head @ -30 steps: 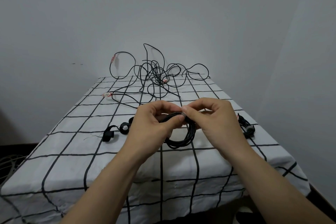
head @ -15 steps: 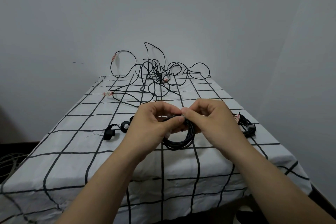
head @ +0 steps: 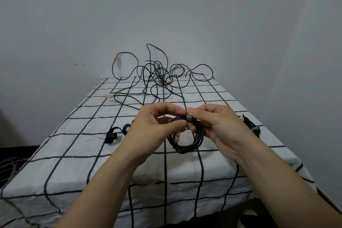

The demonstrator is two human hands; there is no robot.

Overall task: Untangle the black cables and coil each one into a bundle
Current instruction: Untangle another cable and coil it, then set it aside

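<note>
A coiled black cable (head: 187, 143) hangs in a small ring between my two hands, above the table's near half. My left hand (head: 153, 129) pinches the top of the coil with thumb and fingers. My right hand (head: 220, 127) pinches the same spot, where a grey strap (head: 189, 116) wraps the strands. A white-and-red tag (head: 177, 136) shows on the coil. A tangle of black cables (head: 157, 76) lies at the table's far end, with loops standing up against the wall.
The table wears a white cloth with a black grid (head: 74, 153). A bundled black cable (head: 251, 126) lies at the right edge. Black straps (head: 115, 134) lie left of my left hand. Tagged cable ends (head: 109, 96) rest at the far left.
Both hands have stayed together on the coil. My right fingers have shifted along the top, and the grey strap now shows wrapped round the strands.
</note>
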